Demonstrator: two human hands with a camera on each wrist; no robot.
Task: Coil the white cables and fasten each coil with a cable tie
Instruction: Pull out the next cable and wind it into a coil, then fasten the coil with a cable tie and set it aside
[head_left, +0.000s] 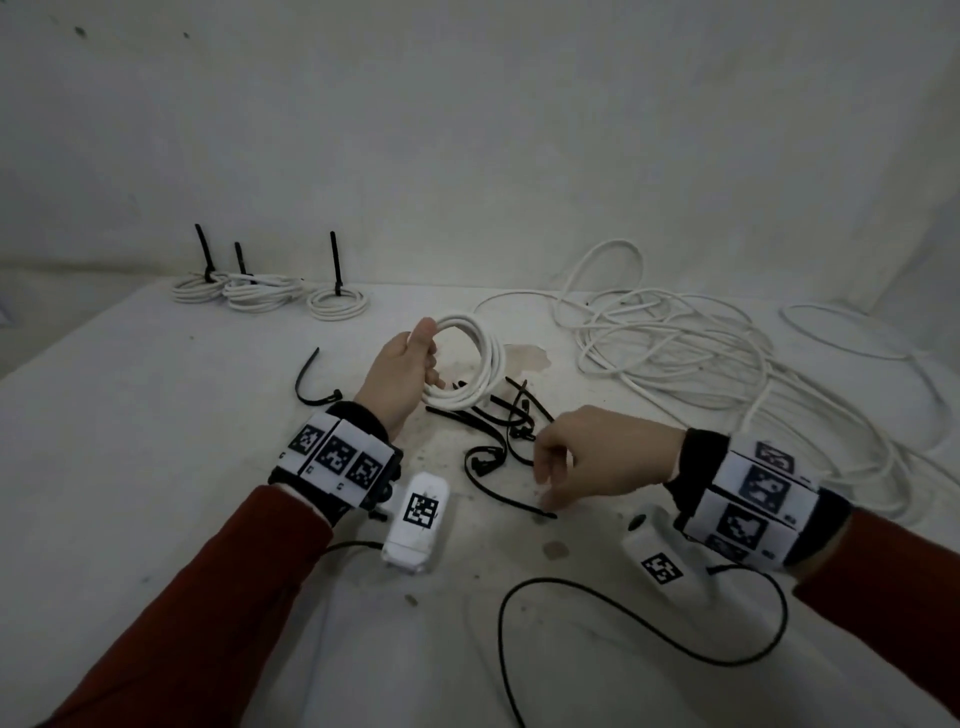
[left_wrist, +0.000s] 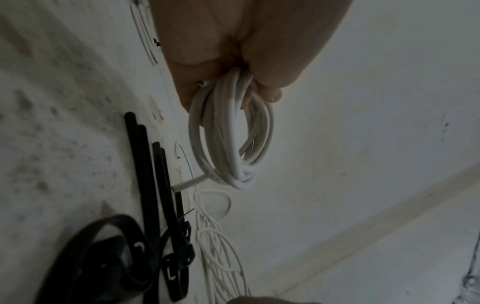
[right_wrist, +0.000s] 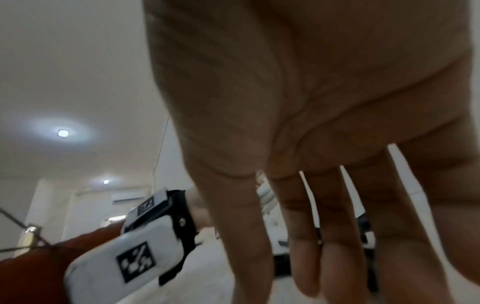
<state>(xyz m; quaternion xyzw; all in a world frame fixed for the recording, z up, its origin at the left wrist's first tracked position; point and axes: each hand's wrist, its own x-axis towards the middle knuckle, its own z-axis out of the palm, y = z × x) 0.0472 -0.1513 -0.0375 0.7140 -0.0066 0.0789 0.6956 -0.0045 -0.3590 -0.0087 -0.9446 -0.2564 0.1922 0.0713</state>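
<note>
L hand (head_left: 402, 371) grips the fresh white coil (head_left: 467, 364) upright, just above the worktop (head_left: 156, 415). R hand (head_left: 597, 457), fingers loose and holding nothing, hangs over a black cable tie (head_left: 511, 503) lying left-right right under its fingertips. R is nearer, so prob. it picks.

No legible text, brand or number in any view. Only black-and-white square fiducial markers: on the left wristband (head_left: 336, 456), the right wristband (head_left: 753, 496), and both white wrist camera housings (head_left: 417, 517). Faint print on the held white cable coil (left_wrist: 221, 131) is too blurred to read.
</note>
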